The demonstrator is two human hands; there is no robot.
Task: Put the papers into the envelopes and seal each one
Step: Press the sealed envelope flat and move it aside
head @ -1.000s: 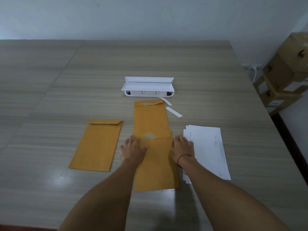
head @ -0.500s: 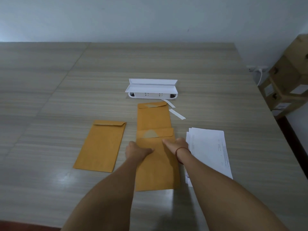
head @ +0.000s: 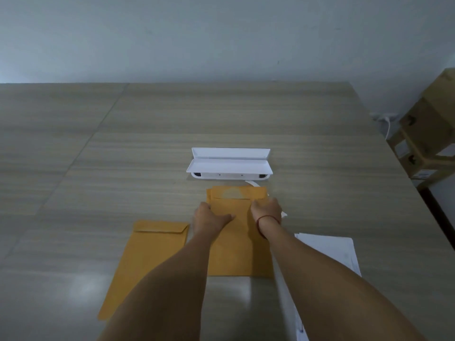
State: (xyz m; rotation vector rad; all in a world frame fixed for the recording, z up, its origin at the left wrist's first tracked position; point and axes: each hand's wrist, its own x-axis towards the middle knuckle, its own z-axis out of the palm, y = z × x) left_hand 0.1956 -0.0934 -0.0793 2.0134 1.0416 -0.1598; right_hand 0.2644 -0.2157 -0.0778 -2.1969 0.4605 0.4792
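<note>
Manila envelope [head: 237,232] flap-down under flat, open left hand [head: 209,217] and right hand [head: 267,209]; papers [head: 330,252] remain right.

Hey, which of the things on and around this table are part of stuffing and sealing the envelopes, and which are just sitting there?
Part of the job:
centre envelope under both hands
left envelope
stack of papers
left hand
right hand

Just lying about:
open white case
cardboard boxes
white paper strip
</note>
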